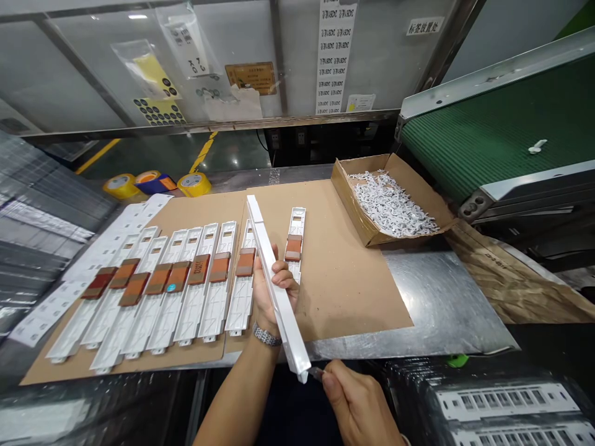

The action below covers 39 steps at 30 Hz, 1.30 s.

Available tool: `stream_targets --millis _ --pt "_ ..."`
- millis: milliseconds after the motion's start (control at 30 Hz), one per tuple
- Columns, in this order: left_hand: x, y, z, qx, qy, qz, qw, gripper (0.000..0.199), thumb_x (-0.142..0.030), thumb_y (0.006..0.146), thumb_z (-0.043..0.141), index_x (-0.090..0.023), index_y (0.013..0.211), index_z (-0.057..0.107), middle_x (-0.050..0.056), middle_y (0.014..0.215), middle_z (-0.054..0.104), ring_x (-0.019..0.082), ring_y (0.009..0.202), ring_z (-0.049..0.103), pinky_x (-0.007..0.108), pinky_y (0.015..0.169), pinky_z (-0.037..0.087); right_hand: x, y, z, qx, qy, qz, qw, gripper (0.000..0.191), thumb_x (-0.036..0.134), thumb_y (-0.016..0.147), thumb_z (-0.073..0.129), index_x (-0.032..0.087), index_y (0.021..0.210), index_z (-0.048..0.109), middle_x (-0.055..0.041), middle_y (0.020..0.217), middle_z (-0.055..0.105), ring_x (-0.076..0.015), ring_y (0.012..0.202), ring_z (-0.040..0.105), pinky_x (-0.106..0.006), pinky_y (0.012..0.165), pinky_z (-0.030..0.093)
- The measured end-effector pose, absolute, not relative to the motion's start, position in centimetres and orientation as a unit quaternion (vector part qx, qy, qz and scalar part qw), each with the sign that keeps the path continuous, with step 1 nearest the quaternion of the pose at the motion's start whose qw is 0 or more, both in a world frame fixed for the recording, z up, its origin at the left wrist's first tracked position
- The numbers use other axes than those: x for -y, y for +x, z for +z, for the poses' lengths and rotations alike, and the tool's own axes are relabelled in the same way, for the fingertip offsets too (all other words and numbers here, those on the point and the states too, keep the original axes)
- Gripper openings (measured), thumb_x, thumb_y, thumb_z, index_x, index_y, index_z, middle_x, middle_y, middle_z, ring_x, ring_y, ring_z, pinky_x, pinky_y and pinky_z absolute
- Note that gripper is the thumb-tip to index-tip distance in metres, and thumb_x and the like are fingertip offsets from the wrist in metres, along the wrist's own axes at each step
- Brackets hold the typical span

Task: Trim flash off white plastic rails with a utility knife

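My left hand (272,288) grips a long white plastic strip (277,285) upright on edge, fingers curled around its middle. My right hand (356,402) pinches a small metal-tipped tool (317,372), probably a trimming blade, whose tip is at the strip's lower end. Just beyond my left hand, a white moulded part with a brown pad (294,244) lies alone on the brown cardboard sheet (344,272). Several similar parts (195,291) lie side by side to the left. My left wrist wears a metal watch (267,335).
A cardboard box of white plastic scraps (390,201) stands at the back right, below a green conveyor belt (493,130). Rolls of yellow tape (121,186) lie at the back left. Stacked perforated white parts (506,402) sit at the lower right, beside a metal sheet (446,303).
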State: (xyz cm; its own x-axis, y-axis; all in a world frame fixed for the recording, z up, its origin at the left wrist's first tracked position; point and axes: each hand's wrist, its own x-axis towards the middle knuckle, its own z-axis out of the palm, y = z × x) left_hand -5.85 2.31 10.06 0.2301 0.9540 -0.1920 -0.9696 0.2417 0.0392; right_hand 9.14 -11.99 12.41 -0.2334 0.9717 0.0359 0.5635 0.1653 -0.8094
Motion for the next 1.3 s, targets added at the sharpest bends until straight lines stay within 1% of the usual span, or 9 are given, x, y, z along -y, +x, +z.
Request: stream_targets --millis 133,333,700,800,900,1000,1100,1200,1300 --pt "-2.3 -5.8 10.2 -0.1 -0.043 0.613 0.782 0.032 -0.04 0.089 0.048 -0.022 0.114 0.055 -0.009 0.061 0.05 -0.002 0.045 0.047 0.006 0.045 0.039 12.0 9.3 12.3 0.704 -0.548 0.347 0.289 0.037 0.037 0.098 0.028 0.021 0.067 0.041 0.0045 0.054 0.047 -0.0089 0.043 0.044 -0.021 0.045 0.026" --pt "-2.5 -5.7 10.3 -0.117 -0.042 0.614 0.779 0.032 -0.043 0.09 0.043 -0.021 0.108 0.058 -0.008 0.061 0.049 -0.001 0.044 0.047 0.008 0.044 0.039 12.1 9.5 12.3 0.694 -0.559 0.364 0.272 0.039 0.04 0.098 0.025 0.022 0.066 0.039 0.0039 0.054 0.047 -0.0094 0.044 0.044 -0.022 0.045 0.026" --pt "-2.8 -5.6 10.1 -0.152 -0.023 0.626 0.764 0.04 -0.044 0.093 0.031 -0.019 0.11 0.057 -0.007 0.061 0.047 0.0 0.044 0.045 0.01 0.044 0.04 12.7 9.4 11.6 0.717 -0.534 0.387 0.224 0.043 0.044 0.097 0.023 0.021 0.064 0.038 0.0033 0.055 0.048 -0.0099 0.046 0.048 -0.023 0.047 0.026" --pt "-2.9 -5.5 10.5 -0.185 -0.004 0.629 0.755 0.037 -0.042 0.092 0.033 -0.02 0.108 0.058 -0.005 0.062 0.047 0.002 0.047 0.046 0.012 0.047 0.043 12.6 10.0 11.9 0.71 -0.505 0.418 0.259 0.044 0.044 0.097 0.024 0.021 0.064 0.043 0.0032 0.056 0.049 -0.0095 0.048 0.048 -0.021 0.047 0.03" --pt "-2.5 -5.5 11.0 -0.224 0.031 0.626 0.747 0.035 -0.042 0.086 0.042 -0.018 0.105 0.059 0.0 0.071 0.055 0.008 0.059 0.054 0.023 0.06 0.051 12.4 10.9 11.9 0.652 -0.522 0.43 0.344 0.033 0.038 0.096 0.03 0.021 0.084 0.055 0.0009 0.069 0.058 -0.0109 0.06 0.056 -0.019 0.057 0.042" --pt "-1.6 -5.7 11.5 -0.272 0.074 0.615 0.737 0.03 -0.033 0.072 0.059 -0.018 0.098 0.061 0.005 0.089 0.063 0.02 0.085 0.062 0.038 0.076 0.053 12.3 11.9 11.3 0.609 -0.572 0.37 0.406 0.022 0.028 0.095 0.035 0.021 0.108 0.052 -0.0029 0.086 0.062 -0.0123 0.072 0.06 -0.02 0.065 0.049" --pt "-0.6 -5.9 11.9 -0.329 0.122 0.592 0.726 0.034 -0.016 0.063 0.068 -0.016 0.097 0.06 0.009 0.097 0.066 0.029 0.102 0.059 0.042 0.082 0.052 12.1 12.5 10.5 0.632 -0.599 0.241 0.428 0.025 0.02 0.094 0.036 0.019 0.116 0.049 -0.0061 0.091 0.063 -0.013 0.072 0.062 -0.021 0.065 0.051" --pt "0.1 -5.9 12.5 -0.366 0.161 0.586 0.705 0.04 -0.017 0.066 0.073 -0.019 0.101 0.056 0.008 0.098 0.066 0.028 0.104 0.059 0.04 0.083 0.051 11.7 12.6 10.1 0.675 -0.609 0.082 0.408 0.029 0.017 0.094 0.038 0.014 0.121 0.047 -0.0091 0.091 0.065 -0.0153 0.072 0.063 -0.024 0.065 0.052" --pt "0.6 -5.8 13.1 -0.409 0.207 0.594 0.661 0.047 -0.023 0.065 0.076 -0.024 0.104 0.051 0.001 0.094 0.064 0.024 0.098 0.061 0.039 0.082 0.053 11.3 12.5 10.2 0.688 -0.626 0.004 0.366 0.031 0.021 0.095 0.037 0.011 0.122 0.048 -0.0108 0.087 0.064 -0.0186 0.074 0.062 -0.028 0.063 0.05"
